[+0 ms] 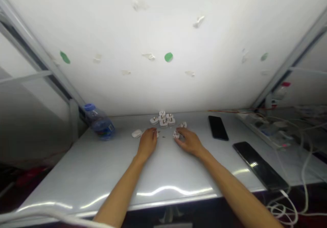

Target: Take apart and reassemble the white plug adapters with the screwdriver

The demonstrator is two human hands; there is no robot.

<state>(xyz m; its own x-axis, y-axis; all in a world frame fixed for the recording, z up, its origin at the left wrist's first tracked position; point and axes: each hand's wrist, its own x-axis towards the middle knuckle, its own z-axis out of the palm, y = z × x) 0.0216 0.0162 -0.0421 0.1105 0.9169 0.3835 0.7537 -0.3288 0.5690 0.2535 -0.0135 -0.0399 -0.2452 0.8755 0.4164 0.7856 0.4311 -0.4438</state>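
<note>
My left hand [148, 141] is curled on the table, its fingers round a white piece that is mostly hidden; only an edge shows past the fingertips. My right hand [189, 141] has its thumb and fingers closed about a small white plug [175, 134]. Just beyond those fingers lies another white plug [183, 124]. Several white plugs with metal pins form a cluster [164, 123] farther back. A flat, rounded white piece [137, 133] rests left of my left hand. Between the hands is a tiny dark bit [164, 136], too small to name.
A clear bottle with a blue cap [99, 122] leans at the table's back left. To the right lie a dark phone [218, 127] and a larger black phone [259, 165] with a white cable. A power strip [263, 129] and loose wires line the right edge. A white wall [163, 92] stands behind.
</note>
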